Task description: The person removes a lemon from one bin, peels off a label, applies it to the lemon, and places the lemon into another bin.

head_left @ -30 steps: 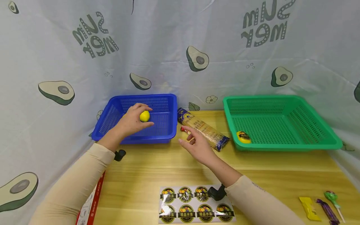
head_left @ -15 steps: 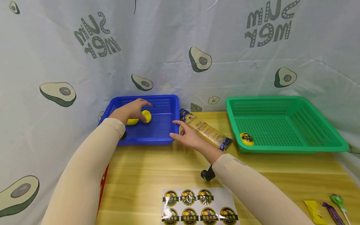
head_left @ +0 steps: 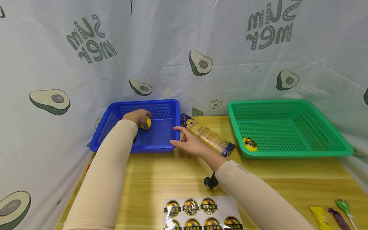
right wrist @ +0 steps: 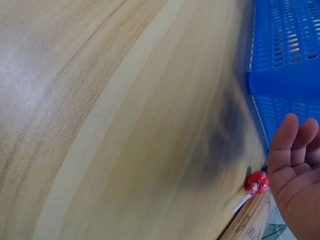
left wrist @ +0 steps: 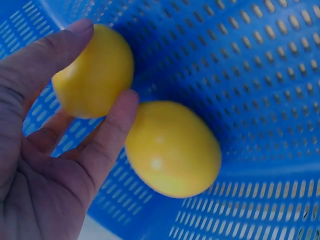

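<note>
My left hand (head_left: 138, 117) reaches down into the blue basket (head_left: 153, 147) at the back left, in the head view. Its thumb and fingers pinch a smooth yellow lemon (left wrist: 95, 72), clear in the left wrist view. A second lemon (left wrist: 172, 150) lies right beside it, next to a fingertip and against the basket's perforated wall. In the head view, my right hand (head_left: 191, 142) is at that basket's right rim, thumb and index finger extended over it. Whether it grips the rim is unclear. The right wrist view shows its fingers by the basket's outer side.
Beside the right hand lie a bag of noodles (head_left: 208, 134) and a red lollipop (right wrist: 257, 183). A green basket (head_left: 293, 154) at right holds a stickered yellow fruit (head_left: 249, 144). Nearer are a sticker sheet (head_left: 227, 206), a yellow packet (head_left: 319, 217), a purple candy (head_left: 338, 218) and a green lollipop (head_left: 342, 204).
My left hand has gone lower into the blue basket and closed around a lemon. The right hand has moved left from beside the noodle bag to the basket's right rim.
</note>
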The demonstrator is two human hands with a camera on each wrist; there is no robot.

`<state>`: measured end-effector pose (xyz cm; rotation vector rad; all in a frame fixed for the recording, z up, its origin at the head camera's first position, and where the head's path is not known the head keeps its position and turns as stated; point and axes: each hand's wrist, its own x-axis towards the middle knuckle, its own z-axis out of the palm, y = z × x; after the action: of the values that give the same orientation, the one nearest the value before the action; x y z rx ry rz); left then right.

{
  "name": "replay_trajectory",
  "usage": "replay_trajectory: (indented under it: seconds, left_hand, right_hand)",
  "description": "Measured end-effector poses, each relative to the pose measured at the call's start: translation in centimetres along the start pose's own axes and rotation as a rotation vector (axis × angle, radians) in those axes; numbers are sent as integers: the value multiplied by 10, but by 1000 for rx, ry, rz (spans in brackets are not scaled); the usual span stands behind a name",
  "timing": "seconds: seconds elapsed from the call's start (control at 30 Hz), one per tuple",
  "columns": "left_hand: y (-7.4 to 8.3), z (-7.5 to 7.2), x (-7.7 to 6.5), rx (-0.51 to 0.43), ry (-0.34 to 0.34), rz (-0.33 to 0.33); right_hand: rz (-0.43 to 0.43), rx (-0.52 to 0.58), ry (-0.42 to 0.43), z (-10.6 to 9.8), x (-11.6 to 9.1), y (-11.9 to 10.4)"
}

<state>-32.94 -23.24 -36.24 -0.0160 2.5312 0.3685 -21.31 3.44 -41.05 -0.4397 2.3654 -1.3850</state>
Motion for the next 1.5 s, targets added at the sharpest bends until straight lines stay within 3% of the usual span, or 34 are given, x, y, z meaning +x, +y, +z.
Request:
replay_trajectory:
  seconds: [0.2,0.47,0.67,0.83,0.93,1.03,1.23,1.37,1.5]
  left_hand:
    - [-7,1,-3,30,20,-13]
    - [5,-11,-22,29,43,116]
    - [21,-19,-51,48,73,217]
    - [30,-18,-91,-4,206,313]
    - [24,-3,-120,-116,301,378]
    - [12,23,-148,-261,378,408]
    - [-2,82,-201,-456,480,376]
    - [11,110,-210,-513,392,409]
    - [39,132,-194,-462,255,505]
  right_hand:
    - [9,3,-16,3,-1,-2]
    - [15,17,-9,1,-2,1]
    - [20,24,-7,0,-1,3]
    - [22,34,-5,1,0,4]
    - [31,50,-12,3,0,4]
    - [31,73,-26,7,0,4]
    - [4,92,-32,11,-1,4]
    - [-42,-6,-16,2,-4,2]
    - [-106,-110,74,-18,-22,-1]
